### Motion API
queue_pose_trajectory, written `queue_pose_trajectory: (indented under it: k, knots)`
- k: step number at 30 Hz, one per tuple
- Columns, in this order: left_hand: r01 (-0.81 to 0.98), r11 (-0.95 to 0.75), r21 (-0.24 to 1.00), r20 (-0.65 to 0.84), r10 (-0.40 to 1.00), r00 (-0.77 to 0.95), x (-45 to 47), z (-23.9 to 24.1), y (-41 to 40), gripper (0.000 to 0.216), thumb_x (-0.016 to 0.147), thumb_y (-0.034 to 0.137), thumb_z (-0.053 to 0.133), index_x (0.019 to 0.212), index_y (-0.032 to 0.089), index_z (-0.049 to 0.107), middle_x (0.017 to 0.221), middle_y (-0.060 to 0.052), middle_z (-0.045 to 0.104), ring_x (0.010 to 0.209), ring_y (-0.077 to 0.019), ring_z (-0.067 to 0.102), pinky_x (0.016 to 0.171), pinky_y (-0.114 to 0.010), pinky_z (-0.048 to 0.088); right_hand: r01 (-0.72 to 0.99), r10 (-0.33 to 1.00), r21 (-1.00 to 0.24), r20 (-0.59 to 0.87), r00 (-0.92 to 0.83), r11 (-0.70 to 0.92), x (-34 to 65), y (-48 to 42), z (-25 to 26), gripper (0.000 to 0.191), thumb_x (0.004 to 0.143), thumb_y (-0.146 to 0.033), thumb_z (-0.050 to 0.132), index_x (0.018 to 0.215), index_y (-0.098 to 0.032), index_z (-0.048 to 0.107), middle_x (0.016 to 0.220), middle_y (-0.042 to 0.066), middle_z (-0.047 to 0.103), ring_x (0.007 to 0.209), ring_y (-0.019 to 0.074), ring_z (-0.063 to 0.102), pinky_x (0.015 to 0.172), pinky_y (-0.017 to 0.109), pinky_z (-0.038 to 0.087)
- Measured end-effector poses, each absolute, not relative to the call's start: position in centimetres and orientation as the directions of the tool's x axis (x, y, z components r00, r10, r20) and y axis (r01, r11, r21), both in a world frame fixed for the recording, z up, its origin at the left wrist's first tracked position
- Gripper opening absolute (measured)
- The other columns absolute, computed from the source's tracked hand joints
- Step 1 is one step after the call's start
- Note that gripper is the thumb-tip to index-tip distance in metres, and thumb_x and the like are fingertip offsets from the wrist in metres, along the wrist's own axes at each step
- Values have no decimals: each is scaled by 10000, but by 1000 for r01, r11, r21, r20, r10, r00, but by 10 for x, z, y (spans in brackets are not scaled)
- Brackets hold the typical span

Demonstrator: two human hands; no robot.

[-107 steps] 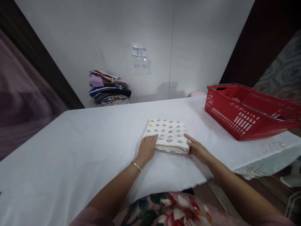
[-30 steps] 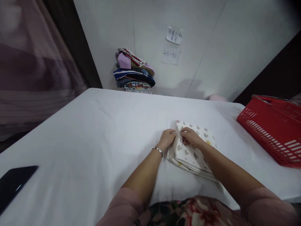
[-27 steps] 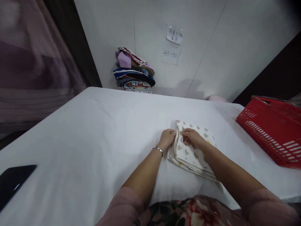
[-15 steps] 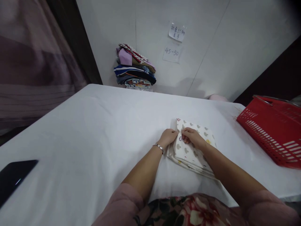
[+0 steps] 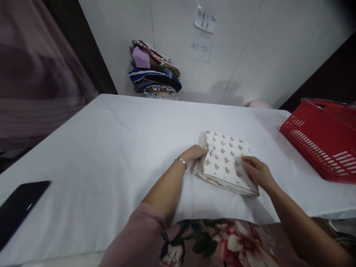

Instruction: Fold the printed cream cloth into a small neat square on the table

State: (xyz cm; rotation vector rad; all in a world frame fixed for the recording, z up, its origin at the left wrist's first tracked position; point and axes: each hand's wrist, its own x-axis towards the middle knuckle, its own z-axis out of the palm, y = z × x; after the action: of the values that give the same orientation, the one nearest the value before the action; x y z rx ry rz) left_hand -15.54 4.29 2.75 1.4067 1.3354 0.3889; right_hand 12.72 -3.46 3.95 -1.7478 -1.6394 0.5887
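A folded white cloth (image 5: pixel 226 159) printed with grey mushrooms and a few coloured ones lies in several layers on the white-covered table (image 5: pixel 133 141). At its left edge, my left hand (image 5: pixel 197 152), with a bracelet on the wrist, pinches the folded layers between thumb and fingers. My right hand (image 5: pixel 257 170) rests on the right side of the cloth, fingers stretched out and lying flat near its edge. Part of the cloth's right side is hidden under that hand.
A red plastic basket (image 5: pixel 319 137) with a metal handle stands at the table's right. On the left lies a dark flat device (image 5: pixel 22 207). Beyond the far edge rises a stack of folded fabrics (image 5: pixel 155 70) against the wall, below paper signs (image 5: pixel 200 48).
My right hand has moved from the cloth's left part across to its right side, and its fingers have straightened. My left hand stays at the left edge. The view has tilted slightly.
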Motion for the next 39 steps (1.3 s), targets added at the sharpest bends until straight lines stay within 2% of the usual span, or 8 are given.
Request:
queue_pose_trajectory:
  k: [4,6,9,11,18,26,32,39]
  knots:
    - [442,305,843,-484,790,377,-160,31,39,336,635,298,643,456,198,377,452,26,383,445,-84,294,446,-245,255,784,973,-615,223,68,86,147,-48,27,338,748,-425,531,1027,-258,624,1298,100,539,1122,307,540,655,388,525]
    - [446,287,848,-480,772,417,-164,34,35,329,629,276,632,456,201,363,461,30,363,433,-73,248,434,-241,208,794,976,-602,211,60,81,149,-52,18,354,754,-433,519,1040,-251,621,1341,114,502,1205,311,487,776,430,521]
    - [466,221,857,-451,759,470,-167,38,28,272,623,264,621,472,198,406,491,22,399,432,-74,246,433,-240,187,775,982,-627,183,54,75,145,-59,7,371,777,-446,501,1061,-235,612,1400,127,440,1300,289,399,1034,450,378]
    - [509,177,842,-450,751,483,-167,40,23,259,624,275,626,478,195,428,495,19,417,433,-79,262,436,-243,199,760,982,-647,174,70,61,142,-63,2,378,795,-451,492,1087,-238,603,1440,119,392,1334,267,356,1082,420,324]
    - [504,170,847,-402,826,396,-167,43,10,266,640,261,617,498,189,405,447,42,352,445,-78,276,436,-241,189,728,986,-682,157,57,67,139,-70,0,422,792,-468,504,1122,-229,613,1474,79,344,1358,273,311,1091,425,326]
    - [544,255,800,-470,829,302,-176,33,1,332,652,320,611,512,204,333,420,68,259,407,-60,191,419,-238,140,814,953,-528,284,-102,244,137,-73,-8,420,845,-463,438,1161,-242,604,1485,56,320,1354,334,298,1078,506,321]
    - [551,225,803,-412,879,241,-174,31,-8,237,669,323,598,549,177,456,477,32,457,436,-77,369,440,-215,286,800,848,-362,427,-314,479,117,-78,9,301,867,-404,462,1130,-327,586,1381,54,467,1335,344,327,1024,607,321]
    - [615,160,772,-246,968,57,-169,25,-32,181,662,342,613,739,185,566,657,18,602,582,-116,520,497,-206,349,691,749,-295,325,-577,660,42,-69,36,366,839,-355,539,1171,-200,559,1209,111,581,1090,272,529,930,424,415]
